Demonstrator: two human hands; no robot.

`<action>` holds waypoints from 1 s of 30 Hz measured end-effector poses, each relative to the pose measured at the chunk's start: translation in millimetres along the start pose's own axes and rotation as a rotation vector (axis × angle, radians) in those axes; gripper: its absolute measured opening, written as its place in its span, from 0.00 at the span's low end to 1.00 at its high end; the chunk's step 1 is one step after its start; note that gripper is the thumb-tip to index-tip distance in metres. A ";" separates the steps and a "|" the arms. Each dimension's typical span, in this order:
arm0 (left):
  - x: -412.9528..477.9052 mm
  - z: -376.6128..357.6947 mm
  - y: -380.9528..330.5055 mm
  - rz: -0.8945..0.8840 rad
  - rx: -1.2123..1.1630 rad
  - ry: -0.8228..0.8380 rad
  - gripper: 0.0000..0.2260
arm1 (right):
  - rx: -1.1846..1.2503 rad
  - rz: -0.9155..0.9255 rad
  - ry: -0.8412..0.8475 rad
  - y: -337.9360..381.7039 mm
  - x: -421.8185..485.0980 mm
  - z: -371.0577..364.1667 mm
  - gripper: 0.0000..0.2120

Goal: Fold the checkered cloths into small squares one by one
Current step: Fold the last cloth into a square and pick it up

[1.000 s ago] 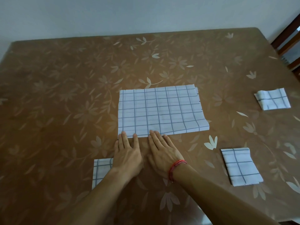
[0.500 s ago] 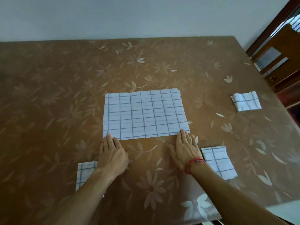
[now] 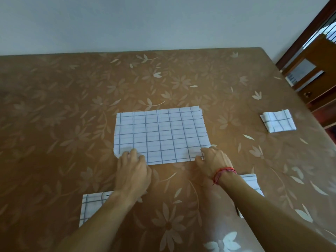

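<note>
A white cloth with a dark grid (image 3: 160,135) lies flat as a wide rectangle in the middle of the brown flowered table (image 3: 72,106). My left hand (image 3: 132,170) pinches its near left corner with curled fingers. My right hand (image 3: 212,162), a red thread at the wrist, pinches the near right corner. Three folded checkered squares lie around: one at the far right (image 3: 278,120), one under my right forearm (image 3: 251,184), one beside my left forearm (image 3: 92,206).
A wooden chair (image 3: 312,73) stands past the table's right edge. A pale wall runs behind the far edge.
My hands slid apart along the near edge to the two corners. Their flat fingers have curled and now pinch the cloth. The camera tilted up and right.
</note>
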State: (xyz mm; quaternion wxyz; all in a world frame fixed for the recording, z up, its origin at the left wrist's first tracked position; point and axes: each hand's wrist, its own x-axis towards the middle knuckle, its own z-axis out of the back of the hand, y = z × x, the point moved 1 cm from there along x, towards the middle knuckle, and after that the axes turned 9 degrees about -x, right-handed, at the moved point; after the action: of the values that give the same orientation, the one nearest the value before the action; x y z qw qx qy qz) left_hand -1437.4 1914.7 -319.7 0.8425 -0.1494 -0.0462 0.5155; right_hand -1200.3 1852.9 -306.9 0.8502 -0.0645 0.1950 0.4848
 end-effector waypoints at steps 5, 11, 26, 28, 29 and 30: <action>7.4 -8.6 -34.6 -0.086 -0.067 0.036 0.16 | 0.111 -0.032 -0.085 -5.8 4.4 5.2 0.16; 5.8 -22.4 -33.9 -0.078 0.013 0.244 0.23 | 0.371 -0.215 -0.086 -17.0 19.7 19.0 0.07; -0.9 -42.1 -19.0 -0.124 -0.038 0.090 0.21 | 0.863 -0.481 0.157 -25.8 68.1 21.8 0.09; -1.0 -42.8 -18.1 -0.130 -0.046 0.097 0.21 | 0.857 -0.475 0.172 -23.0 69.4 22.6 0.15; -1.1 -42.6 -17.7 -0.130 -0.049 0.101 0.21 | 0.822 -0.468 0.171 -22.0 70.6 23.3 0.20; -1.1 -42.1 -17.6 -0.129 -0.050 0.103 0.21 | 0.788 -0.459 0.169 -22.4 71.2 22.0 0.22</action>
State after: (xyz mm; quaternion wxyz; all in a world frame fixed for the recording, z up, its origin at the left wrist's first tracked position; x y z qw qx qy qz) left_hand -1413.1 1897.7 -354.5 0.8712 -0.1935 -0.0252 0.4504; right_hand -1143.1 1904.7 -316.7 0.8763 0.1827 0.4136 0.1660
